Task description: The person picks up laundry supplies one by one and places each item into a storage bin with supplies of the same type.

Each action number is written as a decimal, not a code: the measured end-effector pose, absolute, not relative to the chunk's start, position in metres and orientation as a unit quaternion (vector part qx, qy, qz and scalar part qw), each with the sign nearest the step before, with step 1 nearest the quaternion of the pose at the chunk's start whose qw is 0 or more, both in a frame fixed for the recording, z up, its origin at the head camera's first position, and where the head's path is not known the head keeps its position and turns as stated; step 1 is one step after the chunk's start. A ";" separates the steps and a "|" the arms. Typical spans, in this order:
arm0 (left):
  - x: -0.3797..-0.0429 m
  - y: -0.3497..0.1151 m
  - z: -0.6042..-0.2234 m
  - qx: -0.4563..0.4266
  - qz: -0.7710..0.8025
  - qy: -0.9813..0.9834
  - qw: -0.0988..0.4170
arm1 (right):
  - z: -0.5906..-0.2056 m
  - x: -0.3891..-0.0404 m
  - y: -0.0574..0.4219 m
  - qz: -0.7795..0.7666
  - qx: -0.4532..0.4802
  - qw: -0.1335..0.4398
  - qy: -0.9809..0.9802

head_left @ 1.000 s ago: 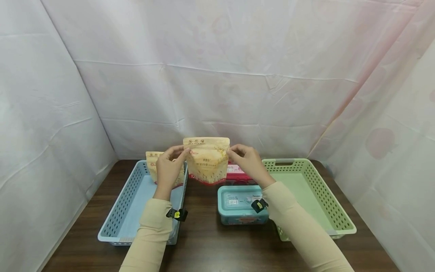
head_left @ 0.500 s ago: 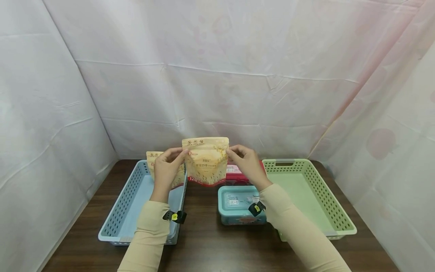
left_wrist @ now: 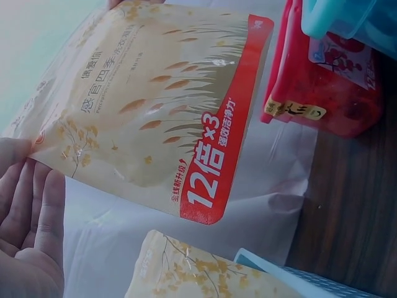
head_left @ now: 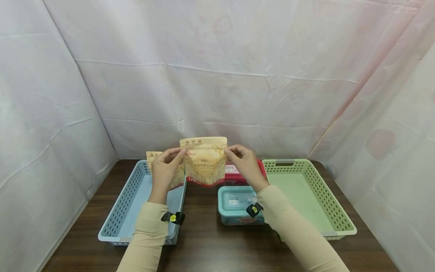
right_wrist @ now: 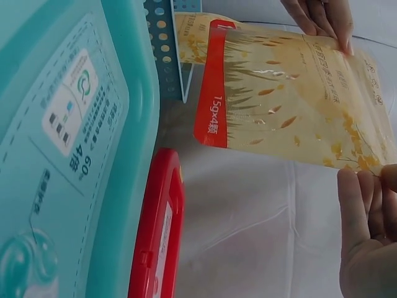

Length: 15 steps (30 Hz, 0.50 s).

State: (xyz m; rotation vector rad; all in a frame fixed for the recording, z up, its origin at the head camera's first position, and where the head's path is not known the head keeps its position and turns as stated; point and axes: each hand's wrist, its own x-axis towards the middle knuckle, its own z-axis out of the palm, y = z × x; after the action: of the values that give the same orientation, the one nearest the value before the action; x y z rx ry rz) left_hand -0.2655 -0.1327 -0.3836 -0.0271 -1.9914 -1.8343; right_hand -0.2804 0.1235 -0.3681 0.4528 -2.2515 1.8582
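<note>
Between both hands hangs a yellow laundry-pod pouch [head_left: 205, 162] with a red bottom band, held upright and facing the head camera. My left hand [head_left: 164, 170] pinches its left edge near the top between thumb and fingers. At the opposite edge my right hand [head_left: 247, 164] pinches the pouch the same way. In the left wrist view the pouch's printed front [left_wrist: 161, 93] spans most of the picture. A second, similar pouch [head_left: 153, 160] stands in the blue basket [head_left: 117, 223], partly hidden behind my left hand.
A teal lidded box [head_left: 238, 211] sits mid-table, with a red box [head_left: 234, 177] behind it, partly covered by the pouch and right hand. On the right stands a green basket [head_left: 323, 189]. A pale curtain [head_left: 217, 75] hangs behind the dark wooden table [head_left: 204, 245].
Both hands have drifted slightly left with the pouch between them, showing a little more of the red box's right end. The grip looks the same; baskets and boxes stay put.
</note>
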 end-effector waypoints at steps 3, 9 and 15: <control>-0.264 -0.135 -0.384 -0.016 -0.667 -0.712 0.219 | -0.368 -0.280 0.121 0.629 0.160 0.095 -0.755; -0.261 -0.142 -0.386 -0.013 -0.671 -0.709 0.218 | -0.370 -0.280 0.115 0.638 0.149 0.085 -0.750; -0.259 -0.155 -0.387 0.000 -0.660 -0.716 0.227 | -0.370 -0.277 0.102 0.649 0.148 0.071 -0.743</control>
State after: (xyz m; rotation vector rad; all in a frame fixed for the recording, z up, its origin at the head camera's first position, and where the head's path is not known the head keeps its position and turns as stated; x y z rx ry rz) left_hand -0.2589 -0.1547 -0.3874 0.0011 -1.9720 -1.8199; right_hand -0.2771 0.1018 -0.3701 0.4445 -2.2346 1.9501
